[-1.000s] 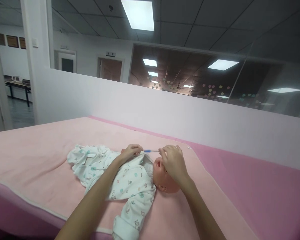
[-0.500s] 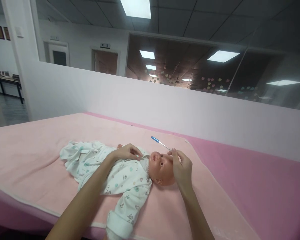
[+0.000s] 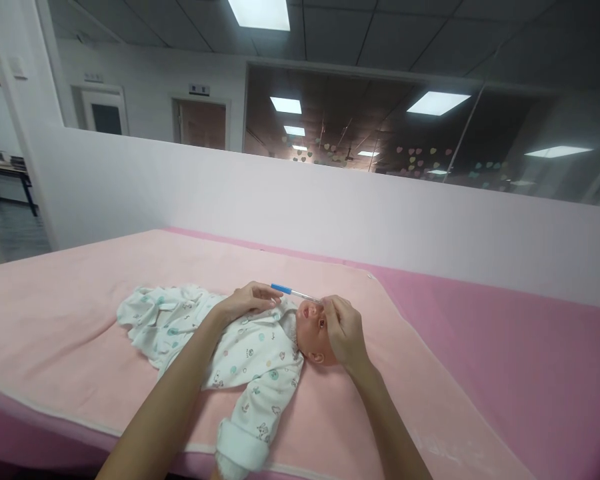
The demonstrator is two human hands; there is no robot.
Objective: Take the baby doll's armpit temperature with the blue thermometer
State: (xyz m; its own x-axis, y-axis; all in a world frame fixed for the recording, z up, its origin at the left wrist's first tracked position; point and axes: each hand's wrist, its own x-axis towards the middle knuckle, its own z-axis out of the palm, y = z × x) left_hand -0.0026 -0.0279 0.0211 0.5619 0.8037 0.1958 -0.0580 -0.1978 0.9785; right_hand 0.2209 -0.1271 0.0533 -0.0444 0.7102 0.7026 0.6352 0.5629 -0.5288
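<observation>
A baby doll [image 3: 314,337] lies on its back, its head to the right, dressed in a white printed top [image 3: 253,350]. My right hand [image 3: 347,330] is closed in a pinch above the doll's face, holding the clear end of a thin thermometer [image 3: 303,295]. The blue end points left, close to my left fingertips. My left hand [image 3: 247,299] rests over the doll's chest, with bent fingers closed at the collar of the top. The grip on the cloth is partly hidden. My right hand covers the doll's forehead and part of an eye.
A pale pink blanket [image 3: 340,420] lies under the doll on a pink padded surface [image 3: 480,320]. Behind it runs a low white wall [image 3: 330,213] with glass above. A sleeve with a folded cuff [image 3: 243,443] stretches to the front edge.
My right hand has moved left and slightly down over the doll's face. The thermometer has shifted left and lies flatter, its blue end now beside my left hand. My left hand stays near the collar.
</observation>
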